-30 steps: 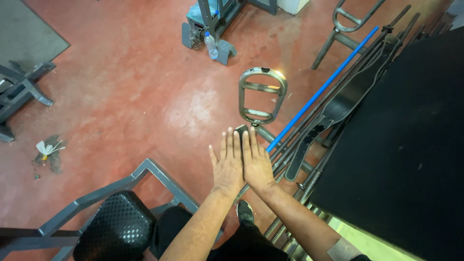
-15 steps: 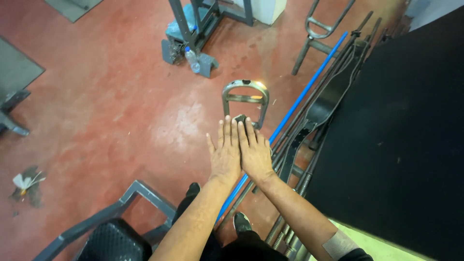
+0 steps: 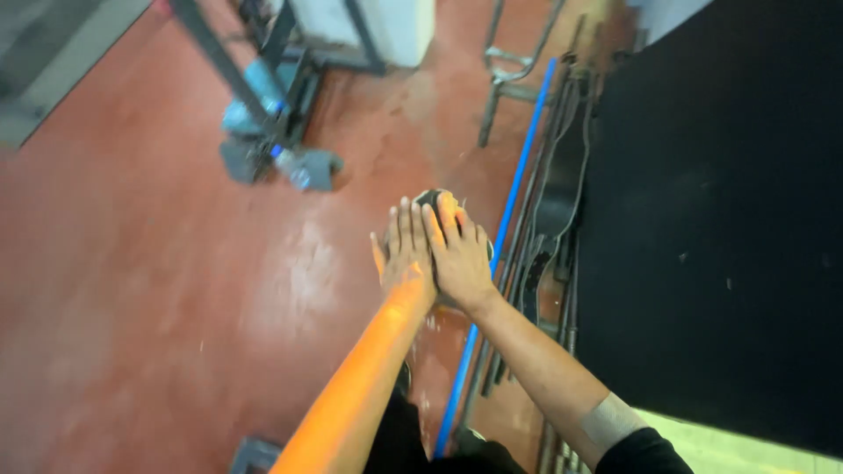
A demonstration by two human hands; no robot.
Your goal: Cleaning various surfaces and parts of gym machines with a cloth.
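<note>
My left hand and my right hand are held out flat, side by side and touching, palms down with the fingers stretched forward. Neither holds anything. They hover over the red floor and hide most of a grey metal handle frame, of which only a dark rounded bit shows at the fingertips. My left forearm looks orange in the light. A grey band wraps my right forearm.
A blue bar lies on the floor right of my hands among several dark metal bars and a black belt. A large black mat fills the right side. A machine base with a plastic bottle stands far left.
The view has swung and blurred; the padded seat frame and the litter on the floor have left view. My hands stay flat together and now cover the metal handle frame.
</note>
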